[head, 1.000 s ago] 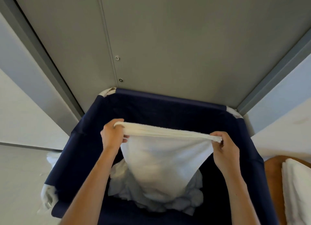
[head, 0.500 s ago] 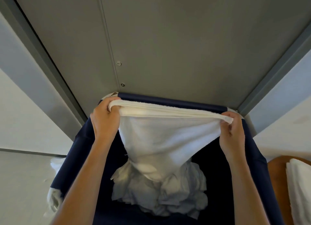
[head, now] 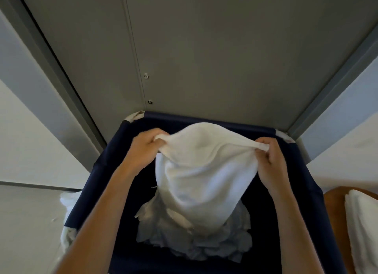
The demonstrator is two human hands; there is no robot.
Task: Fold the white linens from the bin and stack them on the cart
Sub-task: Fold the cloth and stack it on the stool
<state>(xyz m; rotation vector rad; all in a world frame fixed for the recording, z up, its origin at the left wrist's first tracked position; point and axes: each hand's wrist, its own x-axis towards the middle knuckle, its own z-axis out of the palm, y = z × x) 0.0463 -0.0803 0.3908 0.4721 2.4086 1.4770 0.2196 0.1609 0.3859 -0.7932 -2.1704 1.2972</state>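
Note:
A white towel (head: 202, 171) hangs over the dark blue fabric bin (head: 106, 163). My left hand (head: 143, 149) grips its upper left corner, and my right hand (head: 270, 163) pinches the upper right corner. The top edge billows upward between them in a rounded hump. Under the towel, a crumpled heap of white linens (head: 204, 245) lies at the bottom of the bin. At the right edge, folded white linens (head: 364, 228) are stacked on the brown cart top (head: 333, 208).
A grey metal panel with two round fasteners (head: 149, 89) rises right behind the bin. Light walls flank it on both sides. Some white cloth (head: 67, 202) hangs outside the bin's left wall.
Both hands rose with the towel, then came back down and a little closer together. The top edge, stretched taut before, now bulges upward.

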